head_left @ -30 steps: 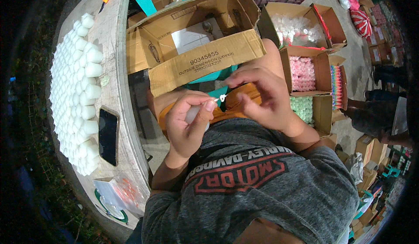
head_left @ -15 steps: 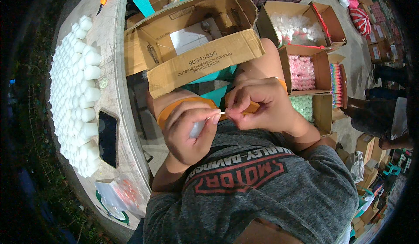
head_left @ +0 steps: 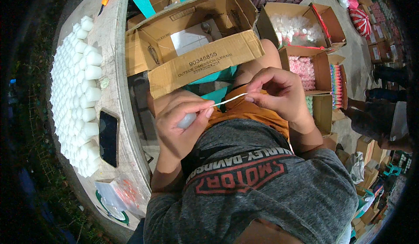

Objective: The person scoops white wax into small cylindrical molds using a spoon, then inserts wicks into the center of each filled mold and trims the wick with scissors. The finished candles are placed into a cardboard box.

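Left hand and right hand, apart, pinching string
Left clasps white piece too; phone near desk's right edge.

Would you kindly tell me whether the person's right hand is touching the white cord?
Touching: the head view shows the right hand pinching one end of the white cord between thumb and forefinger.

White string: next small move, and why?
I'd probably draw the right hand gently away from the left hand: both pinch the white string, which spans the gap with a slight curve, so it may not be fully taut.
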The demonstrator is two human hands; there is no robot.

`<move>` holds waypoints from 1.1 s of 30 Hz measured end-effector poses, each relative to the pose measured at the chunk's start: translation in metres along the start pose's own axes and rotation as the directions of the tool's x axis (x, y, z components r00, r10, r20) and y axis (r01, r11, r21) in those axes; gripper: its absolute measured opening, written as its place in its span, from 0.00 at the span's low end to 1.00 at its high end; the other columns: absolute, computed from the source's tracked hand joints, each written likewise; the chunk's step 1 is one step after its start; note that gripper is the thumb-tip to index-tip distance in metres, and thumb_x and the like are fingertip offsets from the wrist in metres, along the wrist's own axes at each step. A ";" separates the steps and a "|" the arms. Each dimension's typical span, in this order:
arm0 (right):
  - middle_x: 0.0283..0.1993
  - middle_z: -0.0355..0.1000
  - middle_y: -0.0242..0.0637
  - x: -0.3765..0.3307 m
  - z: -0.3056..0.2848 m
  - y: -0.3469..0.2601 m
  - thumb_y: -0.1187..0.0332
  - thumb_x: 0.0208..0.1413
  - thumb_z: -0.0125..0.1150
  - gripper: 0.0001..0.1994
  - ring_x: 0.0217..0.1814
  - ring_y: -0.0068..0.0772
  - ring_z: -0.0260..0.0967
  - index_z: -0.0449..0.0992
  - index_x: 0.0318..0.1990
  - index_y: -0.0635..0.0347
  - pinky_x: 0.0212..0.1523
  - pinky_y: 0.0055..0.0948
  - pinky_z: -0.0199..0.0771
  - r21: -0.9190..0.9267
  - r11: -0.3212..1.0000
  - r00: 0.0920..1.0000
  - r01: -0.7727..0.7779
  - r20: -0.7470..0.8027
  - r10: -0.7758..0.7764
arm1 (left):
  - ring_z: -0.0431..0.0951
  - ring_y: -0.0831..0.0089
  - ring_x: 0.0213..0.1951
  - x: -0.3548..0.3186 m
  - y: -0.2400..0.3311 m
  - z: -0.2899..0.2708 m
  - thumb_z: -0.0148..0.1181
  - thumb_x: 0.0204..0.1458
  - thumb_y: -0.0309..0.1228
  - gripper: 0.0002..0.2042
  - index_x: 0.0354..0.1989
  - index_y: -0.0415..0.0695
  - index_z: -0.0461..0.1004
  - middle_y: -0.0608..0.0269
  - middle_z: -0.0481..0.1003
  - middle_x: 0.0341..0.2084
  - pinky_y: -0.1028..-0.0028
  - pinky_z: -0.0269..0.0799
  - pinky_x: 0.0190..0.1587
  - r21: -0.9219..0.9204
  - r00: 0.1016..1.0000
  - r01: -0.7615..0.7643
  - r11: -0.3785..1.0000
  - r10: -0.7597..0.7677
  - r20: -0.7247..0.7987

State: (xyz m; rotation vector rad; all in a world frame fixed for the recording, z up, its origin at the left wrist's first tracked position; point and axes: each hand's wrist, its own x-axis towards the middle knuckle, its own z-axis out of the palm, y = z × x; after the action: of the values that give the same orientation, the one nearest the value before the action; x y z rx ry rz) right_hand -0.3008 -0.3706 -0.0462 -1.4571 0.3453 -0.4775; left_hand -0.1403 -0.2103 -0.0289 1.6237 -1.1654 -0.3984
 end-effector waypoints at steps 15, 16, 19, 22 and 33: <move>0.29 0.72 0.35 0.012 0.024 0.005 0.72 0.45 0.63 0.06 0.33 0.38 0.69 0.76 0.31 0.59 0.35 0.33 0.66 -0.392 0.864 0.947 0.317 0.174 -0.269 | 0.73 0.72 0.27 -0.003 -0.017 0.009 0.65 0.41 0.21 0.05 0.25 0.39 0.74 0.61 0.74 0.24 0.77 0.68 0.30 -0.059 1.000 0.004 0.998 -0.002 0.029; 0.29 0.72 0.35 0.012 0.024 0.005 0.72 0.45 0.63 0.05 0.32 0.38 0.69 0.75 0.31 0.59 0.34 0.33 0.66 -0.412 0.857 0.950 0.309 0.171 -0.261 | 0.73 0.72 0.27 -0.003 -0.017 0.008 0.64 0.42 0.22 0.04 0.26 0.39 0.74 0.62 0.73 0.24 0.77 0.68 0.31 -0.033 0.998 0.049 0.998 -0.048 0.026; 0.28 0.72 0.34 0.012 0.025 0.006 0.73 0.44 0.63 0.04 0.31 0.36 0.69 0.75 0.30 0.58 0.32 0.32 0.65 -0.510 0.802 0.947 0.312 0.097 -0.307 | 0.73 0.72 0.27 -0.004 -0.019 0.004 0.62 0.46 0.25 0.04 0.28 0.39 0.73 0.62 0.73 0.24 0.77 0.68 0.32 -0.137 0.982 0.182 0.974 -0.188 -0.033; 0.29 0.73 0.35 0.010 0.018 0.001 0.76 0.44 0.63 0.05 0.33 0.34 0.69 0.75 0.31 0.62 0.35 0.29 0.67 -0.545 0.794 0.957 0.268 0.053 -0.286 | 0.71 0.71 0.31 -0.004 -0.032 -0.004 0.53 0.53 0.30 0.06 0.36 0.42 0.68 0.61 0.71 0.30 0.75 0.69 0.40 -0.711 0.903 0.248 0.658 -0.423 -0.077; 0.27 0.70 0.33 0.015 0.039 0.004 0.75 0.36 0.69 0.11 0.31 0.36 0.67 0.73 0.28 0.58 0.39 0.32 0.65 -0.671 0.607 0.869 0.426 0.117 -0.481 | 0.59 0.54 0.59 -0.001 -0.024 0.009 0.45 0.55 0.26 0.19 0.56 0.37 0.55 0.47 0.60 0.53 0.59 0.57 0.62 -0.934 0.757 0.262 -0.245 -0.548 0.356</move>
State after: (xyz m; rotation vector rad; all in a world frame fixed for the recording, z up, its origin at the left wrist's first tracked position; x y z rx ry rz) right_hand -0.2683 -0.3444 -0.0459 -2.2860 0.2032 -0.8862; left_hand -0.1355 -0.2146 -0.0537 0.4637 0.2203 -1.1944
